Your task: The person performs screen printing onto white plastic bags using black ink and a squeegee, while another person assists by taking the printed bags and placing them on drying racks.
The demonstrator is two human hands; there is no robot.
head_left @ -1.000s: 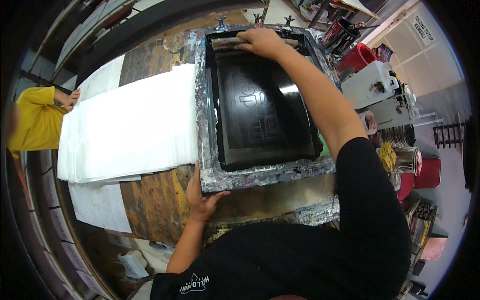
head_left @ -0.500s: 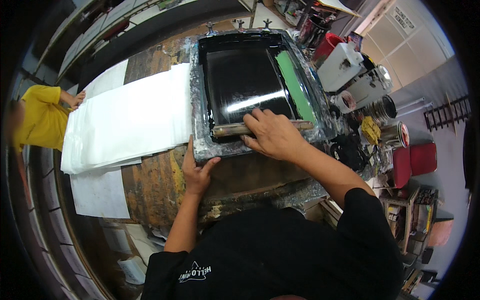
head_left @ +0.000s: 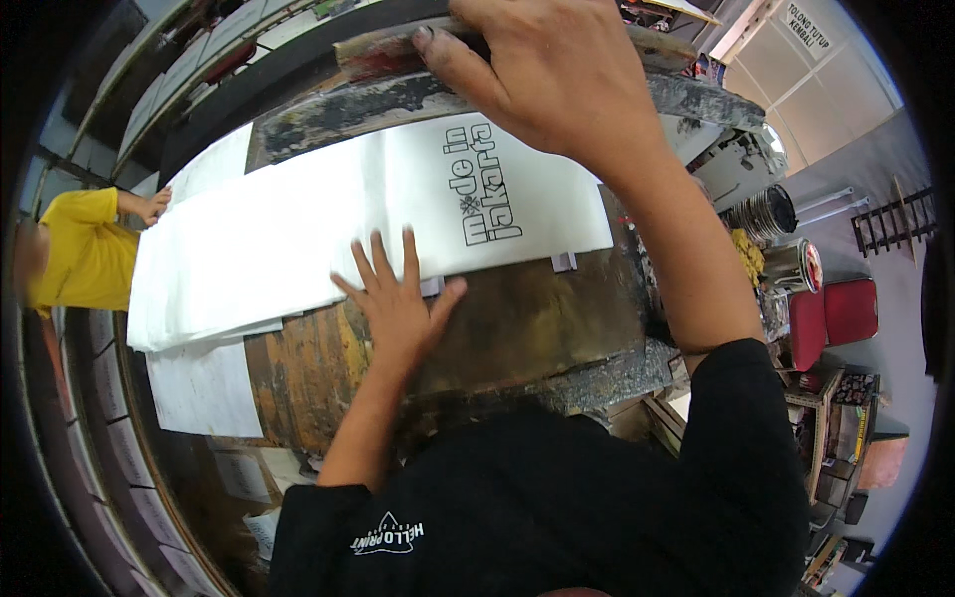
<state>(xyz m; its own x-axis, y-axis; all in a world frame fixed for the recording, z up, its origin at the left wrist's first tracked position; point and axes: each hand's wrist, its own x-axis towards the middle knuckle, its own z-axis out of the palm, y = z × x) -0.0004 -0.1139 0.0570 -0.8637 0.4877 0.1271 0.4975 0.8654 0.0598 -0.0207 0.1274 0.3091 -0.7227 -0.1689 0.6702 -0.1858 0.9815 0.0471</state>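
My right hand [head_left: 567, 80] is raised near the top of the picture, its fingers wrapped round the wooden squeegee [head_left: 383, 52]. The squeegee lies along the lifted screen-printing frame [head_left: 348, 114], whose near edge stands tilted up off the table; its mesh is hidden from me. Beneath, a white sheet [head_left: 557, 194] bears black outlined lettering. To its left spreads a stack of white sheets [head_left: 239, 249]. My left hand [head_left: 396, 303] is open, fingers spread, at the near edge of the white sheets.
A person in a yellow shirt [head_left: 85, 249] has a hand at the stack's left end. The worn wooden table [head_left: 308, 368] is stained with ink. Cans [head_left: 796, 267] and a red chair [head_left: 851, 308] stand on the right. Metal racks [head_left: 109, 438] run along the left.
The screen frame has swung up from the table, and my right hand has risen away with the squeegee. The printed sheet is now uncovered. My left hand has left the frame's corner and spread out.
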